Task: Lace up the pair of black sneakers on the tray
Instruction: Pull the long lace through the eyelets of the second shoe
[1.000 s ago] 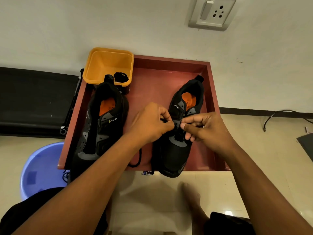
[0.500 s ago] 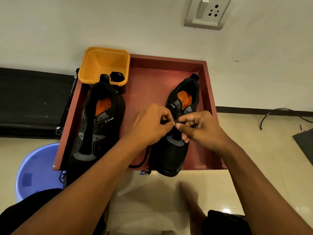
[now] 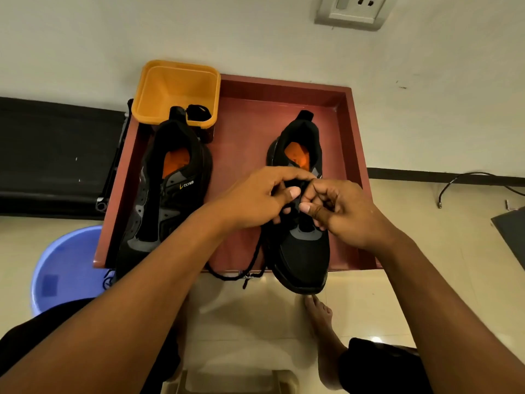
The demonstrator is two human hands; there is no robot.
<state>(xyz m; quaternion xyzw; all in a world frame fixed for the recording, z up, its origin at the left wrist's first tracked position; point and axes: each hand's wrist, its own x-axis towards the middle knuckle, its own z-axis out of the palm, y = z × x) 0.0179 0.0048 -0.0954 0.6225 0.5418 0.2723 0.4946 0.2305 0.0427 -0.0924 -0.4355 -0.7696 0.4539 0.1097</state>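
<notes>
Two black sneakers with orange insoles lie on a dark red tray (image 3: 352, 132). The left sneaker (image 3: 167, 194) lies untouched, without a lace that I can see. Over the tongue of the right sneaker (image 3: 304, 251) both hands meet. My left hand (image 3: 255, 197) pinches the black shoelace (image 3: 250, 263) between thumb and fingers. My right hand (image 3: 338, 211) pinches the lace at the eyelets, fingers curled. A loose length of the lace hangs down over the tray's front edge.
An orange tub (image 3: 176, 92) with another black lace stands at the tray's back left corner. A blue bucket (image 3: 62, 268) sits on the floor at the left. My bare foot (image 3: 321, 317) is below the tray. A wall socket (image 3: 355, 8) is above.
Both hands have stayed on the right sneaker's lacing, shifting slightly up toward the tongue. More loose lace now hangs over the tray's front edge.
</notes>
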